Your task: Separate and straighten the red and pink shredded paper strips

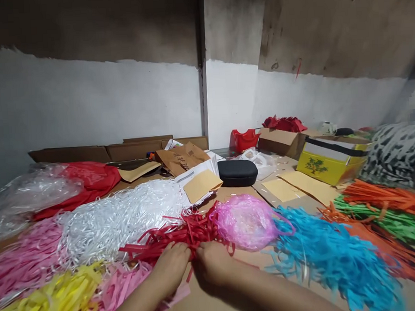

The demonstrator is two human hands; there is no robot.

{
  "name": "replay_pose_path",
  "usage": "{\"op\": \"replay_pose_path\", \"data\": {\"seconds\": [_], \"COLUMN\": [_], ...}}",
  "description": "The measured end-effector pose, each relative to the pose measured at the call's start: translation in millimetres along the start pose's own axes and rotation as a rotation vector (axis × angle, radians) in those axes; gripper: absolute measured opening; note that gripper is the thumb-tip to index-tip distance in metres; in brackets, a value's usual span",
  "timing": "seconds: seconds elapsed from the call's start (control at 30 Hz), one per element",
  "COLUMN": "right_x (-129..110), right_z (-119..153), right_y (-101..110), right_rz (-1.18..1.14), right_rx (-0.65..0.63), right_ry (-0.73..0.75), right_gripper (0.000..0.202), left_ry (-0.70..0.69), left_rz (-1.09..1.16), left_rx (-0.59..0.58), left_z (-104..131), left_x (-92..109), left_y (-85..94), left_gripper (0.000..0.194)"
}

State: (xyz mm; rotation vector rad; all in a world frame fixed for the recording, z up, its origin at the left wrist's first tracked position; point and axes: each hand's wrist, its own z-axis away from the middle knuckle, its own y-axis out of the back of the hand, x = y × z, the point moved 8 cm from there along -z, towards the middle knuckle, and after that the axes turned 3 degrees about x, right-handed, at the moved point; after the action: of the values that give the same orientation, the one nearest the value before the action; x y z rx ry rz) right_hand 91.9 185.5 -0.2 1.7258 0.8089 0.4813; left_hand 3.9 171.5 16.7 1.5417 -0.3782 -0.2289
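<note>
My left hand [172, 265] and my right hand [214, 264] meet at the near middle of the table, both with fingers closed on a bundle of red paper strips [170, 236] that fans out to the left and back. Just behind my right hand lies a crumpled pink plastic bag [247, 221]. Pink paper strips [127, 283] lie under my left forearm.
Piles of shredded paper surround my hands: white [120, 217], yellow [48, 303], pink [20, 261], blue [333, 255], orange [389, 196] and green [401, 225]. Behind are a black case [237, 171], brown envelopes [200, 184], a yellow box [329, 164], cardboard boxes [280, 141] and a wall. A person in patterned clothing [400, 150] sits at the right.
</note>
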Motion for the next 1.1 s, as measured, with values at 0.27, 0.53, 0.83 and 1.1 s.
{"op": "replay_pose_path", "data": {"seconds": [0.27, 0.53, 0.83, 1.1], "right_x": [-23, 8, 23, 0], "right_z": [-12, -29, -32, -18], "right_y": [-23, -19, 3, 13], "right_rz": [0.027, -0.018, -0.105, -0.041], "right_rx": [-0.002, 0.054, 0.140, 0.108], "right_ry": [0.199, -0.042, -0.123, -0.075], "right_gripper": [0.012, 0.016, 0.013, 0.020], "left_ry": [0.208, 0.228, -0.033, 0.017], "left_rz": [-0.210, -0.192, -0.094, -0.164], "left_rx": [-0.024, 0.041, 0.226, 0.221], "left_z": [-3, 5, 2, -19], "left_x": [-55, -64, -8, -9], "left_y": [17.7, 17.5, 36.5, 36.5], "left_gripper": [0.032, 0.029, 0.040, 0.022]}}
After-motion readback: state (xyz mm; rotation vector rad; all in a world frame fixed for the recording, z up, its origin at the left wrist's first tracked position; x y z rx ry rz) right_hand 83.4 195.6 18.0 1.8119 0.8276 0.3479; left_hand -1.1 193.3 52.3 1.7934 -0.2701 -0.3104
